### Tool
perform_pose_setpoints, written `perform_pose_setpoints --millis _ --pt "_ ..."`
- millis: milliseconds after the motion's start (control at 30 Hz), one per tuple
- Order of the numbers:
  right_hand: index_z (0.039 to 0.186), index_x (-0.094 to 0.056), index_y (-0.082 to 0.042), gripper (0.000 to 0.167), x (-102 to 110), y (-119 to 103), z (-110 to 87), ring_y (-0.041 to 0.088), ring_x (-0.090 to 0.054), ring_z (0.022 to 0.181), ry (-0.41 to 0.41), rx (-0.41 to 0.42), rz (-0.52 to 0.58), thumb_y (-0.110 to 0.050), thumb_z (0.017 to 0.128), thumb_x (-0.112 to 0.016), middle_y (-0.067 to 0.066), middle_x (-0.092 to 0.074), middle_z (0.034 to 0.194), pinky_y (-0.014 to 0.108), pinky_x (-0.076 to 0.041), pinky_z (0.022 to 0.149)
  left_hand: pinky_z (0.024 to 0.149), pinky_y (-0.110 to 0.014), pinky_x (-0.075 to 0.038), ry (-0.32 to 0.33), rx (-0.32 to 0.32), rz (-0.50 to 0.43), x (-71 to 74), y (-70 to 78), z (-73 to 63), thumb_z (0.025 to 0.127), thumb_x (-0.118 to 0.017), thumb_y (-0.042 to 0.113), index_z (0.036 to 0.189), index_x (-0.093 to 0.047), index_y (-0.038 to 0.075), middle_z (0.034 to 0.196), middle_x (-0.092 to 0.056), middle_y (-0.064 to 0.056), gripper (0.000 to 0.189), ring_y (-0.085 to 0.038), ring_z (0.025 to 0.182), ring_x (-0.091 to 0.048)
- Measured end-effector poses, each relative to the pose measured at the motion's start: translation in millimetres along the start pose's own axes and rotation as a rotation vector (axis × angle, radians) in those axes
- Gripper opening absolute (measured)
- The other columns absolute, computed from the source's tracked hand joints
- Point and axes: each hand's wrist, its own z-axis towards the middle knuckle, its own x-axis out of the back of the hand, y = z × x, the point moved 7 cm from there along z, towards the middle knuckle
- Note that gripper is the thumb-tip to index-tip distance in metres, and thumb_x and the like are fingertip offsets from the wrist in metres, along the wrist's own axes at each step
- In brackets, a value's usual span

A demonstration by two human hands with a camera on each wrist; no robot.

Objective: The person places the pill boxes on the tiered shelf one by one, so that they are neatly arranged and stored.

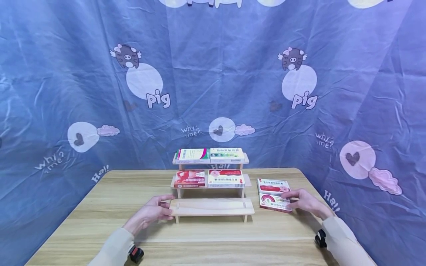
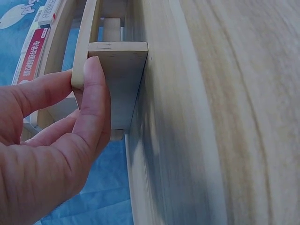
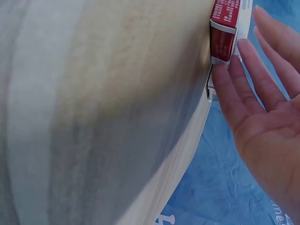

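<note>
My left hand [image 1: 153,211] pinches the left end of the lowest tier of a wooden step shelf [image 1: 213,207]. In the left wrist view, thumb and fingers lie on either side of the board's end [image 2: 80,70]. My right hand [image 1: 307,202] is at the right end of a red-and-white medicine box [image 1: 271,203] on the table, its fingers fairly straight. Fingertips are right at the box's red end [image 3: 222,40] in the right wrist view. A second red-and-white medicine box [image 1: 269,186] lies just behind the first.
On the middle tier sit a red medicine box [image 1: 189,178] and a white-and-red one [image 1: 226,178]. The top tier bears a green-and-white box [image 1: 192,155] and a white box [image 1: 227,154]. A blue printed curtain [image 1: 219,92] hangs behind the wooden table [image 1: 213,232].
</note>
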Motion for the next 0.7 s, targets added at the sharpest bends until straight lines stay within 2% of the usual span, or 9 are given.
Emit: perform_pose_setpoints --millis 200,267,433,500,600,700 --pt "0.119 -0.069 -0.006 0.055 -9.4 -5.5 -0.9 0.039 -0.052 0.116 -0.079 0.023 -0.041 -0.011 0.067 -0.084 0.031 -0.056 0.131 0.054 -0.042 0.101 0.079 -0.034 -0.062 0.015 0.004 0.01 0.5 0.0 0.1 0.082 -0.062 -0.012 0.147 -0.026 -0.012 0.102 -0.052 -0.016 0.074 -0.02 0.083 -0.064" --pt "0.122 -0.068 -0.008 0.059 -12.3 -6.8 -0.7 0.041 -0.05 0.118 -0.1 0.025 -0.059 -0.012 0.065 -0.085 0.032 -0.053 0.133 0.057 -0.04 0.102 0.079 -0.034 -0.062 0.02 0.005 0.012 0.8 -0.2 0.2 0.082 -0.062 -0.012 0.147 -0.027 -0.012 0.102 -0.051 -0.016 0.074 -0.021 0.082 -0.064" --pt "0.121 -0.067 -0.009 0.062 -16.6 -11.0 0.3 0.037 -0.049 0.114 -0.124 0.069 -0.087 -0.006 0.062 -0.083 0.031 -0.052 0.131 0.041 -0.039 0.098 0.079 -0.034 -0.062 0.026 0.006 0.013 0.8 -0.4 0.2 0.082 -0.062 -0.012 0.147 -0.027 -0.012 0.102 -0.051 -0.016 0.074 -0.021 0.082 -0.064" --pt "0.118 -0.068 -0.008 0.06 -16.7 -12.5 0.3 0.036 -0.05 0.113 -0.117 0.094 -0.095 -0.004 0.06 -0.082 0.03 -0.054 0.13 0.039 -0.039 0.097 0.079 -0.034 -0.062 0.027 0.006 0.013 0.6 -0.6 0.2 0.082 -0.062 -0.012 0.147 -0.027 -0.013 0.102 -0.052 -0.016 0.074 -0.021 0.082 -0.064" --pt "0.116 -0.07 -0.009 0.058 -16.0 -13.6 -0.8 0.041 -0.051 0.115 -0.104 0.112 -0.096 -0.003 0.059 -0.081 0.029 -0.057 0.129 0.05 -0.042 0.101 0.079 -0.034 -0.062 0.023 0.005 0.011 0.2 -0.5 0.0 0.082 -0.062 -0.012 0.147 -0.026 -0.013 0.101 -0.054 -0.016 0.074 -0.021 0.082 -0.065" --pt "0.117 -0.07 -0.009 0.059 -14.1 -13.8 -3.1 0.046 -0.05 0.119 -0.094 0.106 -0.083 -0.003 0.059 -0.081 0.028 -0.058 0.13 0.065 -0.037 0.103 0.078 -0.034 -0.062 0.018 0.004 0.01 0.1 -1.1 0.3 0.082 -0.061 -0.013 0.147 -0.026 -0.013 0.101 -0.056 -0.015 0.074 -0.021 0.082 -0.066"
